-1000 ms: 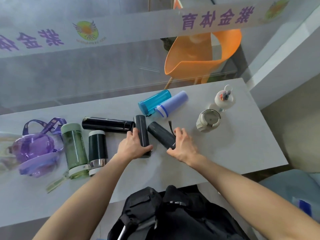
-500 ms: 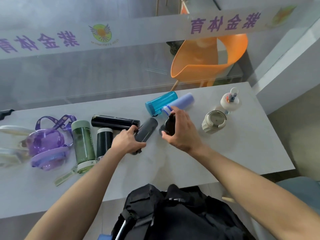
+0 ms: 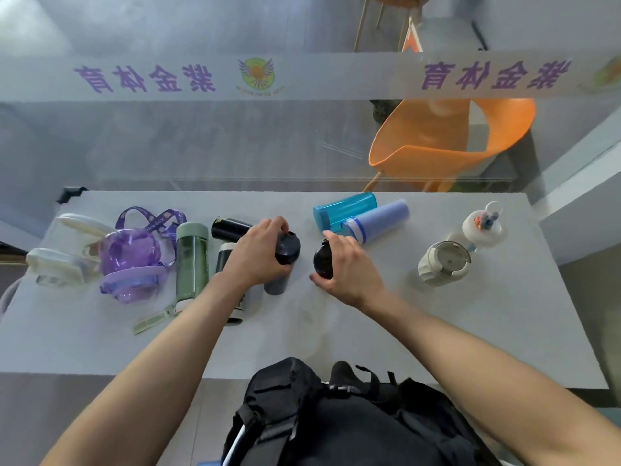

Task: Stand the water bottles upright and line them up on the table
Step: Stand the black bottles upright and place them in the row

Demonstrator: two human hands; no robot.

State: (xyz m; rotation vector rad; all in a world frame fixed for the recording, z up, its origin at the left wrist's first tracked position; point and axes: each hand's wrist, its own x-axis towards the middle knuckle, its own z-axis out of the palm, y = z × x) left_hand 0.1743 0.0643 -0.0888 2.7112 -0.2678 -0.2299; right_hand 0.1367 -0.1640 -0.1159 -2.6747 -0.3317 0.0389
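Note:
My left hand (image 3: 257,255) grips a dark grey bottle (image 3: 284,260) that stands upright at the middle of the grey table (image 3: 470,331). My right hand (image 3: 349,269) holds a second black bottle (image 3: 323,262), also upright, just to its right. Lying flat further back are a black flask (image 3: 230,228), a blue bottle (image 3: 344,210) and a lavender bottle (image 3: 379,218). A green bottle (image 3: 191,260) and a black-and-white bottle (image 3: 223,257) lie to the left, partly under my left arm. A beige cup (image 3: 443,262) and a white character bottle (image 3: 484,227) stand at the right.
A purple jug with a lanyard (image 3: 132,260) and a clear white-lidded bottle (image 3: 62,257) lie at the table's left end. A black backpack (image 3: 353,422) sits below the near edge. Behind the glass partition is an orange chair (image 3: 450,139).
Both dark bottles lay flat a second ago. I have tipped each one up, and both now stand on their bases, side by side in my hands.

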